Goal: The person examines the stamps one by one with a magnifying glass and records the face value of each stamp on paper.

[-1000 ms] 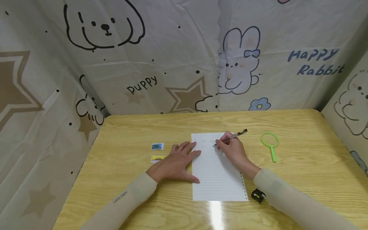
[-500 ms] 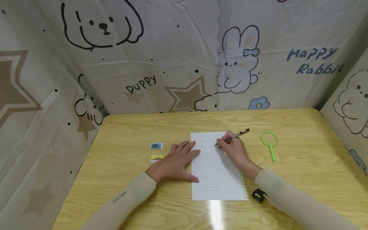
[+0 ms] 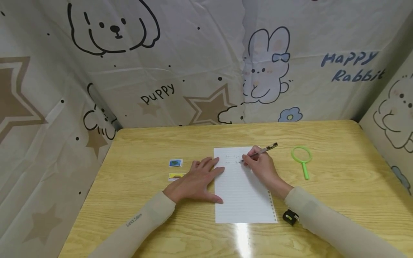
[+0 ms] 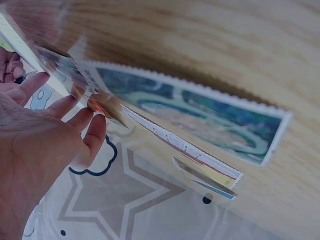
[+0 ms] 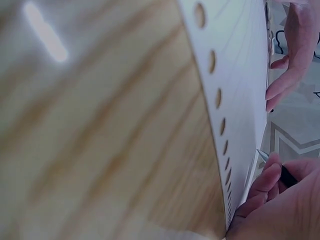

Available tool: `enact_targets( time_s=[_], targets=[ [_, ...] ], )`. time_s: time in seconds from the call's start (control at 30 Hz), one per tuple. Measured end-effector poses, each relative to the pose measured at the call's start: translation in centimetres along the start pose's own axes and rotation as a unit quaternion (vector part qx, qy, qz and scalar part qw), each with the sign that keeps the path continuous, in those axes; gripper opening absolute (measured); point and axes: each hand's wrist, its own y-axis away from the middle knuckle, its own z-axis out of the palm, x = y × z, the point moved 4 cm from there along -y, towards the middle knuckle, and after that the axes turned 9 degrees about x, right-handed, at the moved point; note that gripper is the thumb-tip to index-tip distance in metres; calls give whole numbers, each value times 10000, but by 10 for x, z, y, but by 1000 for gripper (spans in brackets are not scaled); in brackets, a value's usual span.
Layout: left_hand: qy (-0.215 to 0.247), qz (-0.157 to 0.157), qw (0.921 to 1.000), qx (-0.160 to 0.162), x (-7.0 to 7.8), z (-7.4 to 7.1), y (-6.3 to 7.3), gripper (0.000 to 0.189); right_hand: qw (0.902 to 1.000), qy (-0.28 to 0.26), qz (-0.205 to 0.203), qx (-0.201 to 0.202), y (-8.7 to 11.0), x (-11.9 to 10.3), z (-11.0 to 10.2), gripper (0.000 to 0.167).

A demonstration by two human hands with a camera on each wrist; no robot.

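A sheet of lined paper with a punched right edge lies on the table, with faint writing on its top lines. My right hand pinches a pen, its tip at the second written line. In the right wrist view, the pen tip shows beyond my fingers. My left hand is spread across the paper's left edge, fingertips and thumb resting on it. Beside that hand are a blue postage stamp and a yellow one, partly covered. The left wrist view also shows a green landscape stamp.
To the right lies a green magnifying glass. A small black object with a yellow-green mark sits by my right sleeve, partly hidden. The wooden table meets a printed cloth backdrop at the back and sides.
The pen tip has moved slightly right along the second line, then a little back left, and more marks show there. My left hand stays in place.
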Motion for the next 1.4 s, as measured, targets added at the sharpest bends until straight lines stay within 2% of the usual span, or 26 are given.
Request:
enact_targets(
  time_s=[0.13, 0.3, 0.53, 0.67, 0.83, 0.97, 1.03, 1.2, 1.4],
  targets=[
    [-9, -19, 10000, -22, 0, -1, 0, 106, 9999, -82, 75, 10, -1, 1, -1, 20],
    [0, 11, 10000, -18, 0, -2, 0, 106, 9978, -545, 359, 148, -2, 3, -4, 22],
    [13, -21, 10000, -54, 0, 0, -1, 106, 9942, -953, 462, 196, -4, 5, -9, 26],
    [31, -30, 10000, -63, -1, 0, -1, 107, 9897, -1271, 652, 4, -4, 6, -13, 36],
    [-15, -31, 10000, -75, 0, 0, 0, 108, 9758, -1991, 852, -293, -3, 6, -18, 58],
    [0, -40, 10000, -79, -1, 0, 0, 108, 9604, -2650, 800, -329, -2, 2, -23, 57],
    [12, -43, 10000, -78, -1, 0, 0, 108, 9582, -2745, 773, -230, -1, 1, -26, 52],
    [7, -43, 10000, -48, -1, 1, -1, 107, 9658, -2526, 575, 132, -1, 1, -38, 33],
    [-8, -44, 10000, -23, 0, 0, 0, 107, 9709, -2383, -246, 33, 2, 3, -55, 38]
  ],
)
